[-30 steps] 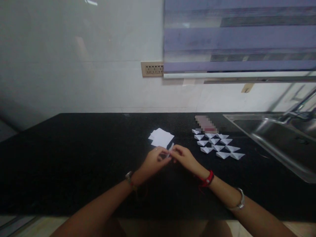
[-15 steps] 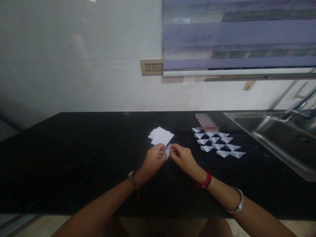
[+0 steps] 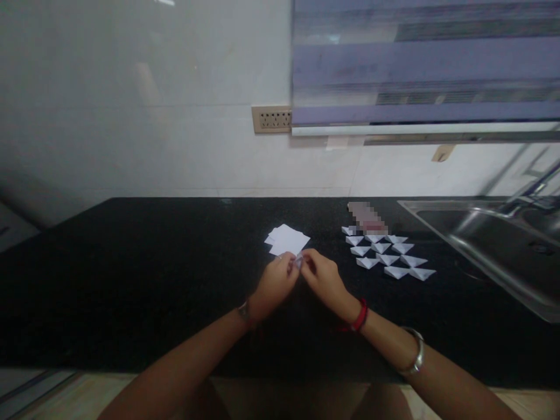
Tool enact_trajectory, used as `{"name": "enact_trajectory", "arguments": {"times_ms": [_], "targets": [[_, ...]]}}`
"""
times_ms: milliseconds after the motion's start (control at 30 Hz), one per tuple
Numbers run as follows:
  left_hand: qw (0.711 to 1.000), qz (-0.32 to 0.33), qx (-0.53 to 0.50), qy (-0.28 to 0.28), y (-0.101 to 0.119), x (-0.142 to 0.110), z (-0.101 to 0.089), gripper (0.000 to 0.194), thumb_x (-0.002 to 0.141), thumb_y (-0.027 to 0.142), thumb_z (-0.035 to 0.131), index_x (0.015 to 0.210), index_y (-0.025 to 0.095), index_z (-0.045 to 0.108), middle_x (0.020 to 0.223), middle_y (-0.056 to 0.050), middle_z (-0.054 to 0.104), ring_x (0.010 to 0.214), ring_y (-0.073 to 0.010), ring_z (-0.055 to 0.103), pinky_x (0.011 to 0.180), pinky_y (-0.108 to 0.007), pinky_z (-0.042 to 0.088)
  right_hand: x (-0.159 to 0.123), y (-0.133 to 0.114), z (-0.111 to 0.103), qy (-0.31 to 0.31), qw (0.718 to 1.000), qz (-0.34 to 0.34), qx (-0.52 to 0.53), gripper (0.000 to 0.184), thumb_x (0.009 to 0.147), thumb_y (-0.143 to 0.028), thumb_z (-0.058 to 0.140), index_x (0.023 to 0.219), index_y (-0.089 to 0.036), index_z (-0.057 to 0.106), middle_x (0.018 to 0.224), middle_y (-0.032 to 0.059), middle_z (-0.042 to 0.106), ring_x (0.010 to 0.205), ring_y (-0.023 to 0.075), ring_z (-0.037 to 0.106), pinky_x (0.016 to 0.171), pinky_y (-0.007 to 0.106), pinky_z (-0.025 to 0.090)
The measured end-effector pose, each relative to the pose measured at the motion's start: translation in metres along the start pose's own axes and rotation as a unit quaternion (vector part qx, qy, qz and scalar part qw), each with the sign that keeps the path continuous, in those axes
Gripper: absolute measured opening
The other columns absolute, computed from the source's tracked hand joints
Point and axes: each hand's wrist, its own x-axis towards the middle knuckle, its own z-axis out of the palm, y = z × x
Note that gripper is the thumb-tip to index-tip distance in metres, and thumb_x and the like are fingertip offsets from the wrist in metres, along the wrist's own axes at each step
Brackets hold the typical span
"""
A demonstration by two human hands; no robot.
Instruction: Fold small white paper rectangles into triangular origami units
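My left hand point(image 3: 275, 284) and my right hand point(image 3: 322, 279) meet over the black countertop point(image 3: 131, 274), fingers pinched together on a small white folded paper piece point(image 3: 298, 262) that barely shows between them. Just behind the hands lies a small stack of white paper squares point(image 3: 287, 239). To the right, several folded white paper triangles point(image 3: 387, 257) lie in rows on the counter. My left wrist wears a watch, my right wrist a red band and a metal bangle.
A steel sink point(image 3: 494, 245) with a tap sits at the right end of the counter. A blurred-out object point(image 3: 365, 216) lies behind the triangles. A wall socket point(image 3: 271, 118) and window blinds point(image 3: 420, 64) are on the tiled wall behind.
The paper piece stood out between my fingers earlier; now both hands have closed in tighter around it and it is nearly hidden. My hands shifted slightly away from me.
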Motion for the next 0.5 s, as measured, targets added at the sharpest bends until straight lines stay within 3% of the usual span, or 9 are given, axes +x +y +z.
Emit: {"name": "enact_trajectory", "arguments": {"times_ms": [167, 267, 367, 500], "targets": [[0.989, 0.1, 0.11, -0.006, -0.002, -0.007, 0.005, 0.013, 0.081, 0.019, 0.039, 0.076, 0.015, 0.05, 0.068, -0.003, 0.055, 0.06, -0.0122, 0.051, 0.056, -0.022, 0.04, 0.004, 0.01, 0.002, 0.011, 0.995, 0.092, 0.023, 0.015, 0.07, -0.015, 0.047, 0.083, -0.014, 0.054, 0.061, -0.0014, 0.053, 0.053, 0.0104, 0.049, 0.052, 0.019, 0.036], [0.976, 0.161, 0.146, -0.008, -0.006, -0.009, 0.006, 0.015, 0.082, 0.018, 0.036, 0.074, 0.015, 0.049, 0.067, -0.003, 0.053, 0.062, -0.0127, 0.052, 0.057, -0.023, 0.04, 0.005, 0.015, 0.003, -0.004, 0.992, 0.109, 0.058, 0.016, 0.068, -0.016, 0.046, 0.081, -0.014, 0.055, 0.058, -0.0023, 0.051, 0.052, 0.0101, 0.049, 0.05, 0.019, 0.036], [0.971, 0.182, 0.158, 0.0, -0.006, -0.01, 0.004, 0.017, 0.083, 0.017, 0.035, 0.072, 0.015, 0.048, 0.066, -0.003, 0.052, 0.061, -0.0128, 0.051, 0.056, -0.022, 0.04, 0.005, 0.014, 0.002, -0.004, 0.992, 0.105, 0.069, 0.016, 0.066, -0.014, 0.046, 0.079, -0.014, 0.056, 0.056, -0.003, 0.05, 0.05, 0.0093, 0.047, 0.049, 0.018, 0.035], [0.973, 0.164, 0.164, 0.009, -0.001, -0.01, 0.0, 0.018, 0.083, 0.017, 0.034, 0.073, 0.016, 0.049, 0.066, -0.003, 0.052, 0.059, -0.0127, 0.05, 0.056, -0.023, 0.039, 0.004, 0.009, -0.001, 0.015, 0.996, 0.075, 0.05, 0.017, 0.065, -0.012, 0.047, 0.078, -0.015, 0.057, 0.056, -0.0039, 0.049, 0.05, 0.0088, 0.045, 0.049, 0.018, 0.033]]}}
